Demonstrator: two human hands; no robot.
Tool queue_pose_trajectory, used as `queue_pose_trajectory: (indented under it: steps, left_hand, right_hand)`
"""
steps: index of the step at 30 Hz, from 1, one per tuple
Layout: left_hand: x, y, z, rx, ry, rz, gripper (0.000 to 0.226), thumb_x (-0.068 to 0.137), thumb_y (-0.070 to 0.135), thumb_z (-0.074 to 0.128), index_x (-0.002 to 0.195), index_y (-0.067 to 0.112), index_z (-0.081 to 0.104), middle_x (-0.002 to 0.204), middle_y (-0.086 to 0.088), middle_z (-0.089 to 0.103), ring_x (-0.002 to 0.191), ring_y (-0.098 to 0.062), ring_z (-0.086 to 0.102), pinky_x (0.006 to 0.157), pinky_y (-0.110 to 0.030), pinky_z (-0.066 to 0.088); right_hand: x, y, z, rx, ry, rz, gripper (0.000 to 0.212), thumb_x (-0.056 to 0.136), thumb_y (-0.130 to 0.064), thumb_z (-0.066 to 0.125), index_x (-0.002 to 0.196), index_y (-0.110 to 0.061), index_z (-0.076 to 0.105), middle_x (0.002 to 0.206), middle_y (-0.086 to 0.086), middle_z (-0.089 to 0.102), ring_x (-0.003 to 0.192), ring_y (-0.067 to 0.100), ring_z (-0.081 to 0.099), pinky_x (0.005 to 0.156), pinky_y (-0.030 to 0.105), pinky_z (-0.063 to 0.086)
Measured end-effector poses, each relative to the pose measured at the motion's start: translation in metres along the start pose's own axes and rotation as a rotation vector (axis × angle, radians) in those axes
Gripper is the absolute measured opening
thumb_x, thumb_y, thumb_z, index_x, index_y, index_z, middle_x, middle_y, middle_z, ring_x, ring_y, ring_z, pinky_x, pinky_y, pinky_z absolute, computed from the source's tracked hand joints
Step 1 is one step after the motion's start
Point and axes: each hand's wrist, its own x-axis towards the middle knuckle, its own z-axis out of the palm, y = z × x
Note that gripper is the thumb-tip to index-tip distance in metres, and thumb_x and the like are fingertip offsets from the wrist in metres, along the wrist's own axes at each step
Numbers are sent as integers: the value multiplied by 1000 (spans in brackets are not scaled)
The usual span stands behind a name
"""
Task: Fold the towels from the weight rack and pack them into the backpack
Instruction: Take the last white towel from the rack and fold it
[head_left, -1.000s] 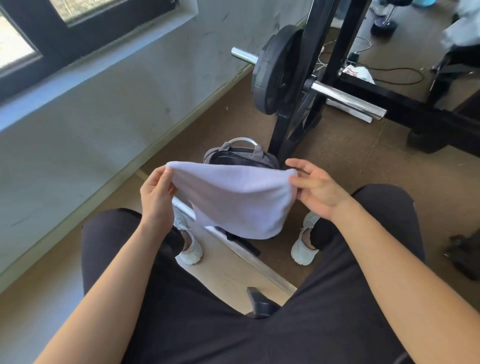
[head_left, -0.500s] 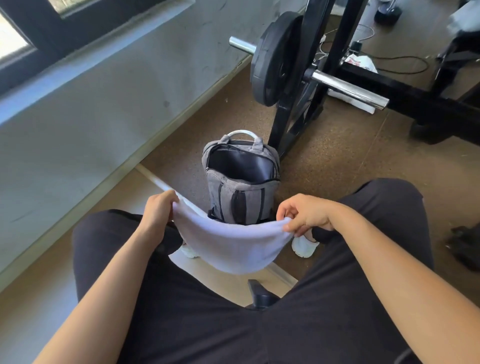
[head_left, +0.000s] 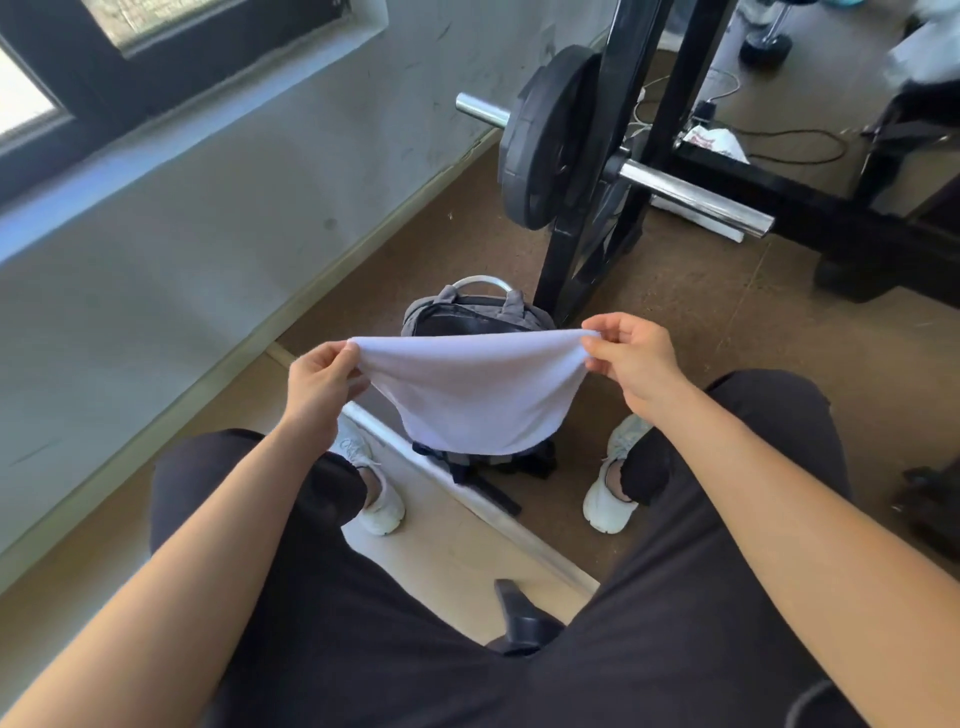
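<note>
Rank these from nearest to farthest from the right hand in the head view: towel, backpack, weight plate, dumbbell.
1. towel: pinched at its corner by the right hand.
2. backpack: just behind the towel, lower down.
3. weight plate: farther ahead, slightly to the left.
4. dumbbell: far back, at the top of the view.

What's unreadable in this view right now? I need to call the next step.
All head view:
1. Backpack inside: the towel, pinched by the left hand and right hand, covers most of it; contents unseen.
2. Towel layers: fold count unreadable.
3. Rack top: cut off by the top edge.
4. White shape at top right: blurred, cut by the edge.
</note>
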Motion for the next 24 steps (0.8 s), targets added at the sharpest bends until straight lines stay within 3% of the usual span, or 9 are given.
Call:
queue_pose_trajectory:
  steps: [4, 9, 16, 18, 21, 24]
  left_hand:
    - [32, 15, 7, -13, -5, 76, 19, 102, 20, 62, 86, 16, 71, 80, -3, 61, 72, -14, 60, 69, -23, 58]
    - [73, 29, 18, -47, -58, 85, 12, 96, 9, 69, 85, 14, 73, 68, 3, 66, 66, -11, 62, 75, -26, 58]
    - [122, 25, 38, -39, -44, 29, 8, 94, 13, 73, 86, 15, 73, 72, -2, 62, 67, -13, 58, 81, -31, 55]
    - [133, 26, 47, -29, -84, 33, 7, 95, 13, 70, 98, 16, 75, 82, 1, 72, 77, -12, 66, 84, -30, 56]
    - [149, 13, 53, 21, -158, -41, 42, 99, 14, 66, 140, 19, 60, 127, 2, 66, 115, -10, 62, 99, -30, 51]
    - [152, -29, 52, 187, -113, -159, 45, 101, 14, 61, 145, 14, 55, 133, -5, 61, 111, -16, 59, 91, -31, 50]
  right_hand:
    - [17, -19, 5, 170, 9, -27, 19, 91, 0, 69, 98, -16, 73, 101, 7, 66, 98, 22, 66, 80, 30, 58]
    - [44, -37, 16, 215, 48, -43, 21, 92, 3, 67, 108, -10, 72, 107, 9, 65, 102, 22, 67, 84, 31, 61]
    - [89, -36, 26, 342, 38, 72, 34, 92, 7, 64, 123, -7, 69, 125, 11, 62, 116, 24, 64, 93, 33, 59]
    - [103, -33, 27, 387, -10, 85, 42, 94, 7, 61, 133, -7, 63, 133, 10, 60, 123, 23, 61, 102, 35, 54]
    - [120, -19, 23, 353, -150, 125, 58, 96, 3, 60, 150, -13, 45, 150, 5, 51, 135, 21, 51, 112, 41, 46]
    - [122, 14, 22, 21, -157, 219, 69, 93, 4, 64, 153, -20, 41, 153, 2, 48, 136, 24, 50, 111, 47, 45]
